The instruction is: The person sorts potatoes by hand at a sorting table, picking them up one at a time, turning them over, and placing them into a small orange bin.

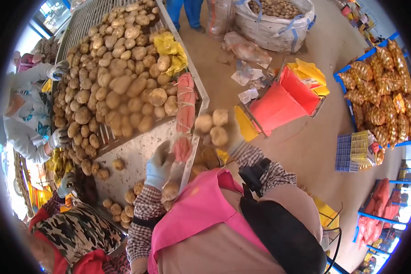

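Observation:
My left hand (160,165), in a pale glove, is over the bare metal of the sorting table, just left of a pink rolled mesh bundle (185,102) tied along the edge. Its fingers stretch upward, somewhat blurred, with nothing seen in them. A potato (171,191) lies beside that wrist. To the right, past the table edge, my right hand (235,137) is blurred and cups several potatoes (219,136); its fingers are mostly hidden. A large heap of potatoes (118,84) covers the upper table, and a smaller group (116,209) lies lower left.
Two co-workers stand left, one with gloved hands (59,137) at the heap, another in a camouflage top (73,228). A red-lined chute or bin (278,105) stands right. Behind are a white bulk bag (278,39), plastic scraps (246,49), stacked potato sacks (379,86) and crates (345,153).

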Motion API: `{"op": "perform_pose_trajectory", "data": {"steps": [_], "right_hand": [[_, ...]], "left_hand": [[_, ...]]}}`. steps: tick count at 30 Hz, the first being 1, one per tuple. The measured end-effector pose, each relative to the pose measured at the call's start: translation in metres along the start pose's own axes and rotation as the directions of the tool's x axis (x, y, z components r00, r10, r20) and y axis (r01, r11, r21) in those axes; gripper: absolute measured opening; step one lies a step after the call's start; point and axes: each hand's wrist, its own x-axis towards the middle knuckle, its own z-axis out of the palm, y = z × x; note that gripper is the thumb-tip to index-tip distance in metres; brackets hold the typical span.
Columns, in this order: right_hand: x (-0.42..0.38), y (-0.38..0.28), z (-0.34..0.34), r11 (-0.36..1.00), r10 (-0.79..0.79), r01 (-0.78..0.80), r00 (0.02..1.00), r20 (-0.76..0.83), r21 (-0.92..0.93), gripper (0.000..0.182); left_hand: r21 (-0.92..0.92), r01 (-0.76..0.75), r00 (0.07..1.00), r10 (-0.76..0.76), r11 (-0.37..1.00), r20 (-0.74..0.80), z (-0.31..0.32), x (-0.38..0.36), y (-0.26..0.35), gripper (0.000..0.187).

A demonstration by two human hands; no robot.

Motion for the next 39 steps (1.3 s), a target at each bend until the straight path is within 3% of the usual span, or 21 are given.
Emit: {"op": "perform_pose_trajectory", "data": {"steps": [4,6,10,12,14,15,16,17,19,21,22,24,26,27,28,30,32,34,36,37,39], "right_hand": [[-0.029,-0.021,0.026,0.975,-0.207,0.2,0.976,-0.061,-0.101,0.061],[-0.027,-0.032,-0.03,0.997,-0.081,0.081,0.997,-0.005,0.014,0.071],[-0.044,-0.008,-0.059,0.967,-0.202,0.242,0.917,-0.345,0.075,0.05],[-0.014,-0.066,-0.068,0.94,-0.33,0.341,0.903,-0.276,-0.01,0.049],[0.048,-0.197,-0.08,0.726,-0.673,0.652,0.739,-0.028,-0.22,0.049],[0.11,-0.312,-0.112,0.564,-0.752,0.792,0.609,0.253,-0.234,0.05],[0.073,-0.307,0.04,0.245,-0.947,0.88,0.308,0.096,-0.408,0.034],[0.078,-0.321,0.128,0.168,-0.968,0.892,0.23,0.102,-0.419,0.055],[0.067,-0.252,0.249,0.343,-0.821,0.849,0.478,0.311,-0.401,0.047],[0.106,-0.23,0.264,0.361,-0.445,0.692,0.717,0.537,-0.625,0.044],[0.105,-0.172,0.26,0.214,-0.342,0.664,0.738,0.582,-0.716,0.048],[0.121,-0.08,0.214,-0.276,-0.028,0.599,0.776,0.63,-0.751,0.045],[0.13,0.013,0.142,-0.7,0.28,0.513,0.838,0.469,-0.498,0.045],[0.119,0.061,0.122,-0.814,0.428,0.486,0.872,0.235,-0.318,0.049],[0.1,0.103,0.119,-0.869,0.494,0.478,0.847,-0.195,-0.127,0.057],[0.081,0.151,0.049,-0.648,0.761,0.738,0.631,-0.148,-0.189,0.069],[0.055,0.204,0.03,-0.596,0.784,0.799,0.559,-0.268,-0.078,0.084],[0.046,0.238,0.022,-0.619,0.761,0.785,0.586,-0.277,-0.04,0.098],[0.038,0.269,0.024,-0.784,0.606,0.619,0.747,-0.273,-0.047,0.108],[0.04,0.272,0.01,-0.784,0.62,0.58,0.752,-0.226,-0.221,0.114],[0.031,0.279,-0.015,-0.766,0.635,0.584,0.752,-0.176,-0.268,0.113]], "left_hand": [[-0.033,0.051,0.997,-0.048,0.998,0.063,-0.002,-0.004,-0.015,0.042],[-0.077,0.065,0.997,-0.062,0.995,0.051,-0.002,-0.008,-0.019,0.042],[-0.068,0.148,0.989,-0.146,0.987,0.031,-0.004,-0.021,-0.032,0.037],[-0.029,0.185,0.983,-0.185,0.982,-0.003,-0.008,-0.03,-0.027,0.037],[-0.129,0.196,0.978,-0.203,0.972,-0.044,-0.012,-0.04,-0.038,0.036],[-0.155,0.188,0.978,-0.199,0.97,-0.06,-0.01,-0.042,-0.042,0.036],[-0.134,0.171,0.98,-0.183,0.976,-0.081,-0.01,-0.047,-0.048,0.037],[-0.109,0.167,0.977,-0.18,0.98,-0.116,-0.015,-0.056,-0.055,0.037],[0.011,0.069,0.974,-0.065,0.998,-0.216,-0.02,-0.069,-0.089,0.035],[0.21,0.088,0.943,-0.013,0.974,-0.333,-0.021,-0.094,-0.096,0.032],[0.351,0.258,0.924,-0.124,0.9,-0.361,-0.025,-0.111,-0.076,0.029],[0.297,0.223,0.863,-0.046,0.928,-0.504,-0.021,-0.144,-0.104,0.032],[0.216,0.288,0.772,-0.092,0.933,-0.629,-0.02,-0.177,-0.118,0.037],[0.225,0.34,0.722,-0.1,0.913,-0.685,-0.02,-0.196,-0.121,0.04],[0.237,0.391,0.672,-0.1,0.889,-0.733,-0.02,-0.218,-0.125,0.042],[0.155,0.433,0.472,-0.077,0.888,-0.878,-0.009,-0.253,-0.155,0.045],[-0.127,0.482,0.359,-0.327,0.867,-0.874,-0.003,-0.282,-0.157,0.052],[-0.464,0.285,0.325,-0.54,0.839,-0.776,0.009,-0.287,-0.188,0.064],[-0.659,0.086,0.464,-0.615,0.747,-0.637,0.011,-0.286,-0.187,0.084],[-0.715,0.123,0.494,-0.667,0.688,-0.557,0.015,-0.284,-0.191,0.091],[-0.681,0.065,0.548,-0.596,0.73,-0.587,0.022,-0.278,-0.201,0.097]]}}
